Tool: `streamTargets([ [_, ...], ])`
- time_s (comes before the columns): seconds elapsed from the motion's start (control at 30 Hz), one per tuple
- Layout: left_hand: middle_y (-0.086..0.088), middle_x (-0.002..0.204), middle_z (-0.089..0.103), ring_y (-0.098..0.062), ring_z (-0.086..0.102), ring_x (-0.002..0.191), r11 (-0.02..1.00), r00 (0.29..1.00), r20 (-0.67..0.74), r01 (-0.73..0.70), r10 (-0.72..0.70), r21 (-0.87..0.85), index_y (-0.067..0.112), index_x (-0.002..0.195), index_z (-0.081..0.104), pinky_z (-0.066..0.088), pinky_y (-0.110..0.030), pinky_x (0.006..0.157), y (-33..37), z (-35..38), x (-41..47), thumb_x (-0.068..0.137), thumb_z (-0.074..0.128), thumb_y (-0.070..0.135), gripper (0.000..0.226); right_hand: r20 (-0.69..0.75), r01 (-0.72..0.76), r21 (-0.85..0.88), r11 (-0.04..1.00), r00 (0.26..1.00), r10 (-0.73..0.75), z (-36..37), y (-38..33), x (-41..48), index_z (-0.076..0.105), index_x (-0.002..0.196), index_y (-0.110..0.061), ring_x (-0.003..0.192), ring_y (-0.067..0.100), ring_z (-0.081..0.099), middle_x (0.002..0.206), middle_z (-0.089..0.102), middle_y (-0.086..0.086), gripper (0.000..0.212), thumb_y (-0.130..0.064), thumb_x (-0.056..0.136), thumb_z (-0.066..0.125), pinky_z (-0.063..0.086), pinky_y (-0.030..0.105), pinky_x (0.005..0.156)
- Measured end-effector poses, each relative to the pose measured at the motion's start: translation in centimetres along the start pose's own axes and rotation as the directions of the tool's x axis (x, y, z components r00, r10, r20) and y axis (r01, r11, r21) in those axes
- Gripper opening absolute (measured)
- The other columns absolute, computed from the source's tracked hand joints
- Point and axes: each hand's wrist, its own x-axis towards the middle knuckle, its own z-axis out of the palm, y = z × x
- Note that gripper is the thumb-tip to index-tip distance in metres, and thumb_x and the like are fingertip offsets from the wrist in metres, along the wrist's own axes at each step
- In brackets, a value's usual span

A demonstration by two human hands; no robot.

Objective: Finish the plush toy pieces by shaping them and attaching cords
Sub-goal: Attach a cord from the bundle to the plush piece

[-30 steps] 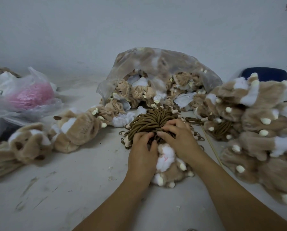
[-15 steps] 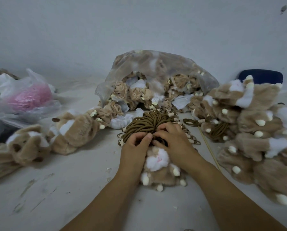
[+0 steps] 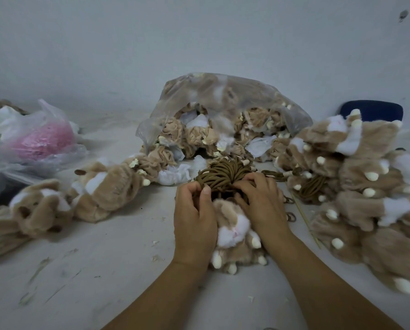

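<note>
A tan and white plush piece [image 3: 235, 231] with cream claws lies on the table between my two hands. My left hand [image 3: 194, 217] presses against its left side, thumb up, fingers curled at the near edge of a bundle of brown cords [image 3: 223, 173]. My right hand [image 3: 261, 201] covers the piece's upper right, its fingertips dug into the same cords. Whether either hand pinches a single cord is hidden by the fingers.
A clear bag [image 3: 223, 110] of inside-out tan pieces stands behind the cords. Furry pieces are piled at the right [image 3: 370, 194] and lie at the left [image 3: 104, 191]. A bag with pink stuffing [image 3: 42, 141] sits far left. A thin stick [image 3: 306, 222] lies by my right wrist.
Both hands have shifted slightly apart at the cord bundle. The plush piece between them has turned a little, showing more white fur.
</note>
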Motion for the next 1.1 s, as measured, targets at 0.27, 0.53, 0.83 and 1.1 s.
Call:
streamTargets([
  [0.27,0.017,0.083,0.065,-0.001,0.062,0.077,0.999,0.995,0.097,0.035,-0.033,-0.015,0.031,0.087,0.054,0.046,-0.011,0.064,-0.6,-0.2,0.3,0.098,0.058,0.027,0.013,-0.135,0.206,0.192,0.960,0.974,-0.182,-0.7,-0.9,-0.5,0.060,0.091,-0.015,0.101,0.019,0.041,0.107,0.049,0.003,0.028,-0.042,0.085,0.055,0.037,0.032,0.083],
  [0.53,0.014,0.083,0.065,0.000,0.060,0.078,1.000,0.993,0.114,-0.024,0.025,-0.008,0.032,0.082,0.061,0.044,-0.009,0.068,-0.3,-0.2,0.1,0.093,0.064,0.029,0.013,-0.064,0.149,-0.024,0.988,0.987,-0.151,-0.3,-1.1,-0.3,0.061,0.081,-0.015,0.095,0.023,0.041,0.097,0.054,0.004,0.010,-0.020,0.081,0.069,0.027,0.029,0.076],
  [0.83,0.016,0.087,0.067,0.000,0.062,0.079,1.000,0.988,0.157,-0.009,0.013,-0.023,0.029,0.086,0.062,0.048,-0.013,0.069,-0.3,-0.3,0.3,0.094,0.064,0.026,0.009,-0.013,0.219,-0.015,0.976,0.976,-0.219,-0.9,-1.4,-0.3,0.046,0.081,-0.022,0.092,0.020,0.038,0.097,0.045,0.000,0.015,-0.022,0.084,0.061,0.028,0.030,0.072],
  [1.1,0.027,0.102,0.067,0.009,0.060,0.102,0.999,0.972,0.234,-0.003,0.013,-0.041,0.043,0.100,0.061,0.044,-0.005,0.084,-0.6,-0.2,0.5,0.098,0.057,0.015,0.028,0.032,0.216,0.074,0.974,0.975,-0.219,-1.2,-0.8,0.0,0.061,0.090,-0.019,0.098,0.017,0.039,0.102,0.052,-0.006,0.003,-0.019,0.087,0.061,0.035,0.032,0.080],
])
